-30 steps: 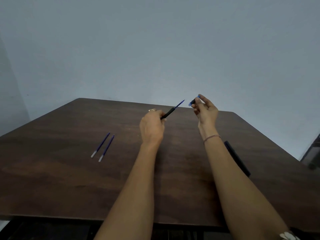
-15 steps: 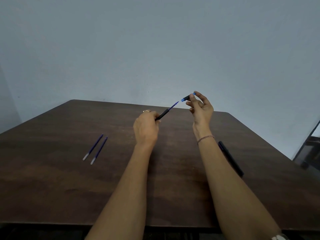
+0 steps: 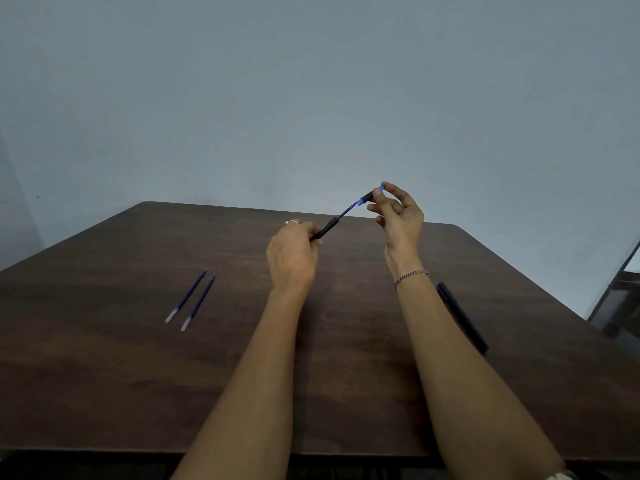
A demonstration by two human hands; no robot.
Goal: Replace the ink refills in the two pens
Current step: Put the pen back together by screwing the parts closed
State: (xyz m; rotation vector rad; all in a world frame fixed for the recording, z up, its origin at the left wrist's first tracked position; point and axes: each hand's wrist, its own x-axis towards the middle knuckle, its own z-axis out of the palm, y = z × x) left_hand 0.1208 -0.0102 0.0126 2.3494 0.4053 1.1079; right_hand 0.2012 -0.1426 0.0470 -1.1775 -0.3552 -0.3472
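My left hand (image 3: 293,258) grips a black pen barrel (image 3: 325,230) that points up and to the right. A blue refill (image 3: 346,212) sticks out of its open end. My right hand (image 3: 398,216) pinches the pen's black tip section (image 3: 367,197), which has blue ends, over the far end of that refill. A short stretch of refill shows between the two black parts. Two loose blue refills (image 3: 191,300) with clear ends lie side by side on the table's left. A second black pen (image 3: 462,317) lies on the table, partly hidden behind my right forearm.
The dark brown wooden table (image 3: 104,375) fills the lower half of the view, its far edge against a plain pale wall (image 3: 311,98). A dark metal frame (image 3: 623,289) stands past the table's right edge.
My right hand has brought the tip section onto the exposed refill and slid it toward the barrel. Both hands drifted slightly left in the view.
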